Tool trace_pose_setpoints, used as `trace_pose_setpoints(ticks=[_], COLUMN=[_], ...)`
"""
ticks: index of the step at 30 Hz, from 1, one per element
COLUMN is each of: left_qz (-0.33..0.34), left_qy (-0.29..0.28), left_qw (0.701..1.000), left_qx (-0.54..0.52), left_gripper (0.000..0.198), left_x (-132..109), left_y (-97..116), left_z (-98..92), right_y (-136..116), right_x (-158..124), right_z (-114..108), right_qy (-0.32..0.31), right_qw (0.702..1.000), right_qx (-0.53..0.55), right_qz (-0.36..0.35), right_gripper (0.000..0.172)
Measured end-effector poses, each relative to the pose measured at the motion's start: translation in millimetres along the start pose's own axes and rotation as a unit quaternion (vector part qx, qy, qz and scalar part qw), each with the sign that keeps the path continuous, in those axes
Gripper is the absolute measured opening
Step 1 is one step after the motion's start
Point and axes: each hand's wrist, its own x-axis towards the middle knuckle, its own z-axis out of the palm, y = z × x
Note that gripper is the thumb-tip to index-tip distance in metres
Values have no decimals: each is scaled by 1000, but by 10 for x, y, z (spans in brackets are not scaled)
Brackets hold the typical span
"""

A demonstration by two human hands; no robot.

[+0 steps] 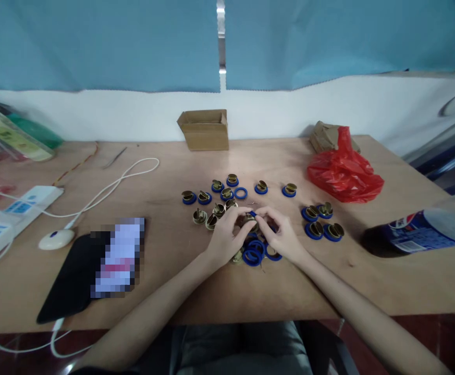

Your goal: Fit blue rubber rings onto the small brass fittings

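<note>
"What's closest to us?"

"Two bare arms (157, 291), lying over the front edge of a brown table (368, 291)."

"Start on the left, then."

"A white power strip (27, 211), then a small white round thing (56, 239) with a cord. Next to that is a flat black gadget (69, 273), and the bright picture beside it is all blurry squares."

"And in the middle?"

"A brown box (207, 136) stands at the back, by the wall. In front of it are gold caps (199, 216). The back ones sit in blue rings, and the front ones have pale edges."

"What's the left hand (229, 234) doing?"

"Pinching — thumb and fingers are closed on a small gold piece (251, 221) with a bit of blue on it. It's right between the two hands, just over the table, and fingers hide some of it."

"What's under there?"

"A heap of loose blue rings (255, 250)."

"And the right hand (278, 229)?"

"Pinching the other side of the same piece."

"Anything farther right?"

"Four more caps in blue rings (315, 229), a tied red bag (344, 172) behind them — and a soda bottle (415, 232) on its side."
</note>
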Motion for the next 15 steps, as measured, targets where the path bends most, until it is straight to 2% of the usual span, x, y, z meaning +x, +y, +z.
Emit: trace_pose_setpoints(ticks=[15], left_qz=[18], left_qy=[-9], left_qw=[1000], left_qx=[6], left_gripper=[16], left_x=[13], left_y=[11], left_z=[-11], right_y=[-5], right_x=[-5], right_z=[0], right_qy=[-4], right_qw=[1000], right_qx=[-19], right_qz=[-15], right_gripper=[14])
